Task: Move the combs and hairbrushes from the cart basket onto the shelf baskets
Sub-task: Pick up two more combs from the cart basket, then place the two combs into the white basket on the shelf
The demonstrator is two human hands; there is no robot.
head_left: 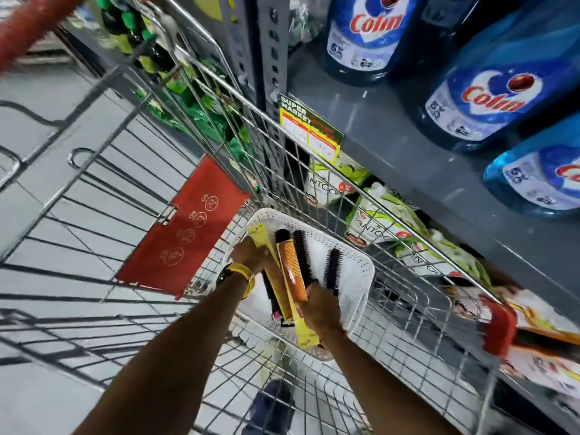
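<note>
A white perforated basket [361,271] sits inside the wire shopping cart [408,312]. Over it, my left hand [251,255] grips a yellow-packaged comb [260,235] near its top. My right hand [320,309] is closed around the lower ends of an orange comb on a yellow card [293,271] and a black round hairbrush [303,252]. A dark blue round brush [332,265] lies in the basket just right of my right hand. More dark brushes lie under the combs, partly hidden.
A red child-seat flap [185,227] hangs to the left in the cart. Grey shelving [392,146] on the right carries blue Colin bottles [489,95] above and green-white pouches [376,215] below. A yellow price tag [309,131] sticks out from the shelf edge.
</note>
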